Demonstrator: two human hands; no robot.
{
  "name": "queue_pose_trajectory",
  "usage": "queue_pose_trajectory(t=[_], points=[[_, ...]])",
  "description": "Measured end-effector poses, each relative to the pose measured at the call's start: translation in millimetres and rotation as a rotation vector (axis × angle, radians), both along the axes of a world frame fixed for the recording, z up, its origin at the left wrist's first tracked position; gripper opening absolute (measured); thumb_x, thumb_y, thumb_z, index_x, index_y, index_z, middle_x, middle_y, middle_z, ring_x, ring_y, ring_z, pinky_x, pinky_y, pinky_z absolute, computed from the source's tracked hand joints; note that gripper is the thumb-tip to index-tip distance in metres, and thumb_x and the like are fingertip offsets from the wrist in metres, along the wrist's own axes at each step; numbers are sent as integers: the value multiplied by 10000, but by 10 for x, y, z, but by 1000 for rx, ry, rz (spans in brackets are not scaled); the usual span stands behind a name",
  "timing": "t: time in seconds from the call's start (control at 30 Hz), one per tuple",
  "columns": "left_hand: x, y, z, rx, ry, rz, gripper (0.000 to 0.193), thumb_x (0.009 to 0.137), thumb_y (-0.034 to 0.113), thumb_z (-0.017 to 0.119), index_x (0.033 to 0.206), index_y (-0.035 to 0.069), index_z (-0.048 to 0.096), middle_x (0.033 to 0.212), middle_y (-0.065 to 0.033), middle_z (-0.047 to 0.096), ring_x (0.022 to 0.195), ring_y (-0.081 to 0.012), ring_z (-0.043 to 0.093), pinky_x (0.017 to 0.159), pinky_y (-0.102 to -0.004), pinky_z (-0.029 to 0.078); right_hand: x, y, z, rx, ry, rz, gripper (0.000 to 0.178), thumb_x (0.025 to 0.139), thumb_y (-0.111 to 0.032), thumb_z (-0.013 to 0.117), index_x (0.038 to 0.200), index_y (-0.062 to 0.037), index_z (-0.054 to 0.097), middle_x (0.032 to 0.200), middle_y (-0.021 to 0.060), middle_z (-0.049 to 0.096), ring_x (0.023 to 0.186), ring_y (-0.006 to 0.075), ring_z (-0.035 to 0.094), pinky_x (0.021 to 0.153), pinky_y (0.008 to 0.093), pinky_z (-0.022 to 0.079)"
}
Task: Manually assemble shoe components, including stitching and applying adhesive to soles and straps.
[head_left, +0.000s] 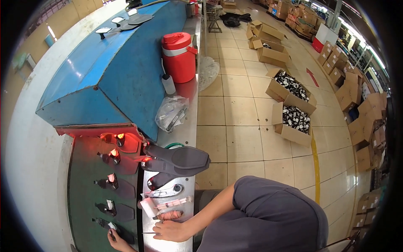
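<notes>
Honestly, the left hand (116, 241) is pinching a black-and-white part (111, 226), likely steadying it on the green belt (82, 172), the right hand (171, 231) loosely curled round a thin tool (148, 233).

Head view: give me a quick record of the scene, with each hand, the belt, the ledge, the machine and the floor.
Left hand: fingertips at the nearest white-topped part; grip unclear
Right hand: over the ledge, beside a thin metal tool; grip unclear
Belt: green, a column of dark parts, the farthest lit red
Ledge: syringe, white roll, pink-wrapped tool
Machine: blue, at the belt's far end
Floor: tiled, open cartons to the right
</notes>
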State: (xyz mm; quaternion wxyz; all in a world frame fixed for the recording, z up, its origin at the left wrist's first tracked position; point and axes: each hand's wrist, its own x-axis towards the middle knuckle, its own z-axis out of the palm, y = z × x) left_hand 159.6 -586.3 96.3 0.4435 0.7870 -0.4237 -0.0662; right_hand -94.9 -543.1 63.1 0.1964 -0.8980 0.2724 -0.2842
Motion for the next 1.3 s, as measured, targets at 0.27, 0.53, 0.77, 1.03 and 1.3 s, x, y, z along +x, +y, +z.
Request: queue_pose_trajectory(t=[0.27,0.53,0.77,1.03,1.3], points=[[-264,102,-31,41,-542,79,322,847,305,713,945,-1,725,951,-209,680,835,-365,619,742,-432,503,32,73,-14,-120,-49,-55,203,811,-169,552,1000,-104,588,950,75,479,936,224,485,722,332,433],[-226,698,551,-422,510,45,281,890,30,622,1157,-55,606,1066,-117,658,903,-184,628,823,-305,514,-195,-56,515,511,-467,168,227,753,-62,672,971,-89,613,1127,125,572,1049,304,571,898,424,454],[-1247,1761,810,-265,1180,-402,227,697,-61,726,903,-2,652,1240,-203,584,1151,-303,557,986,-412,440,-246,-84,1131,1439,-810,582,243,849,-111,681,988,-61,488,1280,123,542,1161,192,519,951,341,444],[-1276,2278,648,-461,1318,-256,283,794,-74,662,1068,-1,663,1196,-156,621,1078,-202,602,887,-304,513,-263,173,1329,1243,-658,612,317,778,-61,708,934,-76,432,955,50,494,865,116,480,817,261,396],[-1234,2442,538,-514,1247,-254,326,797,-59,681,1116,-8,638,1158,-165,640,996,-181,639,816,-294,561,-445,419,1253,776,-265,518,349,718,-32,751,1005,-16,553,856,52,563,787,129,546,731,249,435]])
